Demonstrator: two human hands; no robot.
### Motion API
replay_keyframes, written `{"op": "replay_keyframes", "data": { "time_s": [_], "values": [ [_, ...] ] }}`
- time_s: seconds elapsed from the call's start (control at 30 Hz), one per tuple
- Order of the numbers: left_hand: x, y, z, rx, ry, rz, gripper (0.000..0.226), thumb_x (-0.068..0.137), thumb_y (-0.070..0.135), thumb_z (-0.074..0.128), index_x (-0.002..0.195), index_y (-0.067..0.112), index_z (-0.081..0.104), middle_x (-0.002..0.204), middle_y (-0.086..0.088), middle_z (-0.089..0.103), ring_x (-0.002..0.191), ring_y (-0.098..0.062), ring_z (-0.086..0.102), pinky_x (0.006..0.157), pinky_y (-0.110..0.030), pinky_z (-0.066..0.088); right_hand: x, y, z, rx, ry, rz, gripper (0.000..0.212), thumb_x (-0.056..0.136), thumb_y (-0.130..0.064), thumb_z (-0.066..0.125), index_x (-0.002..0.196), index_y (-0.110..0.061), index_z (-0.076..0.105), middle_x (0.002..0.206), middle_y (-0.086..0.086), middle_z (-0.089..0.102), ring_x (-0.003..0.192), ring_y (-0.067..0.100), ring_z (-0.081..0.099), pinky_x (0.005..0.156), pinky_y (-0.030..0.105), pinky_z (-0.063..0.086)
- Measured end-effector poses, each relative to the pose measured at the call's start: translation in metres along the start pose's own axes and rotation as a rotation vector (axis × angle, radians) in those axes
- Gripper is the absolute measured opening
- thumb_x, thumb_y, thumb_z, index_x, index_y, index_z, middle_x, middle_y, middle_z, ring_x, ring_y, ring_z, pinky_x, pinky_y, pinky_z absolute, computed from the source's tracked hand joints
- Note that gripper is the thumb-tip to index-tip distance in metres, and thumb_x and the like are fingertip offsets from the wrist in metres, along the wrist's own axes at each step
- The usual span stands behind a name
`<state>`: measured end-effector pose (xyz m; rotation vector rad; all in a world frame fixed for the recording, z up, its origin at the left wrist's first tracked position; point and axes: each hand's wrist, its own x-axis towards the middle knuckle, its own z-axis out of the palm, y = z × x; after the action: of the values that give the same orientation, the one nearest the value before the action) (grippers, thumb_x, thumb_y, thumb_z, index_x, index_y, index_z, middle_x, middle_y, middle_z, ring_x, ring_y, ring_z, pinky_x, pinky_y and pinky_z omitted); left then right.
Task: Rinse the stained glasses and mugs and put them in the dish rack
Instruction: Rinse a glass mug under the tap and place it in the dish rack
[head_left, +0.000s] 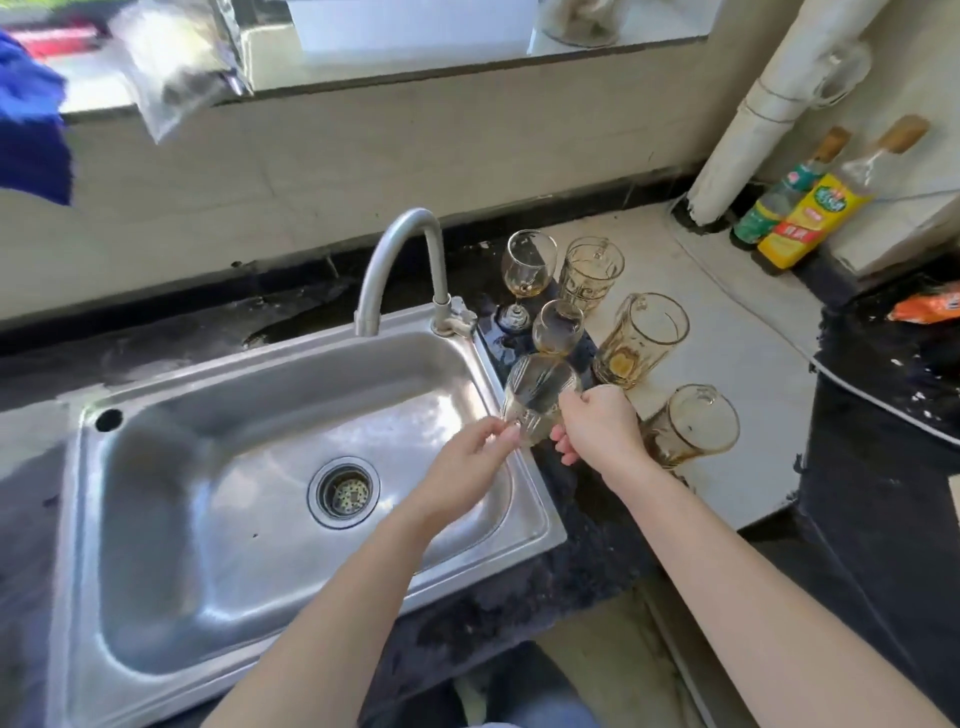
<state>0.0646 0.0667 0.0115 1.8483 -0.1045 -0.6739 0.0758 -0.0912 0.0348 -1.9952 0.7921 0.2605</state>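
Observation:
Both hands hold a clear ribbed glass over the right rim of the steel sink. My right hand grips its right side. My left hand pinches its lower left edge with the fingertips. Behind it on the counter stand two stained wine glasses. To their right are three amber-stained glass mugs. No dish rack is in view.
A curved tap rises at the sink's back right corner, with no water running. The drain sits mid-basin. Two oil bottles and a white pipe stand at the back right. An orange packet lies far right.

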Motion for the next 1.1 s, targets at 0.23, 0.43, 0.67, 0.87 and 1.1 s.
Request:
{"op": "replay_keyframes", "data": {
  "time_s": [0.23,0.43,0.67,0.87,1.1],
  "values": [
    [-0.022,-0.043,-0.076,-0.263,0.217,-0.117,0.022,0.099,0.034,0.048,0.094,0.019,0.063,0.107,-0.004,0.068,0.108,-0.024,0.062,0.101,-0.039,0.047,0.004,-0.046,0.073,-0.066,-0.196,-0.098,0.039,0.092,-0.027,0.046,0.077,0.004,0.065,0.070,0.017,0.068,0.053,0.025,0.060,0.052,0.033,0.054],
    [-0.015,-0.081,-0.103,-0.326,0.336,-0.220,0.027,0.097,0.038,0.050,0.094,0.013,0.063,0.092,0.000,0.066,0.088,-0.018,0.056,0.090,-0.037,0.047,0.059,-0.069,0.107,-0.479,-0.058,-0.316,0.043,0.094,-0.022,0.046,0.134,-0.006,0.043,0.128,0.016,0.051,0.115,0.037,0.052,0.089,0.043,0.044],
    [-0.003,-0.087,-0.107,-0.416,0.386,-0.245,0.024,0.097,0.034,0.051,0.091,0.015,0.063,0.090,-0.006,0.066,0.084,-0.019,0.053,0.085,-0.034,0.043,0.091,-0.072,0.131,-0.650,0.221,-0.434,0.030,0.095,-0.020,0.050,0.120,-0.006,0.042,0.120,0.014,0.053,0.103,0.034,0.059,0.069,0.037,0.040],
    [-0.001,-0.079,-0.104,-0.484,0.419,-0.264,0.020,0.098,0.026,0.050,0.083,0.017,0.059,0.087,-0.002,0.062,0.085,-0.019,0.051,0.083,-0.029,0.041,0.114,-0.075,0.119,-0.954,0.141,-0.565,0.035,0.097,-0.030,0.052,0.125,-0.009,0.048,0.119,0.015,0.051,0.102,0.034,0.059,0.067,0.037,0.039],
    [0.000,-0.075,-0.101,-0.518,0.446,-0.276,0.023,0.097,0.026,0.051,0.077,0.019,0.060,0.070,0.012,0.062,0.082,-0.019,0.053,0.088,-0.031,0.046,0.116,-0.084,0.118,-1.146,0.090,-0.739,0.020,0.096,-0.003,0.045,0.111,-0.004,0.057,0.105,0.013,0.063,0.098,0.033,0.062,0.069,0.035,0.041]
  ]
}}
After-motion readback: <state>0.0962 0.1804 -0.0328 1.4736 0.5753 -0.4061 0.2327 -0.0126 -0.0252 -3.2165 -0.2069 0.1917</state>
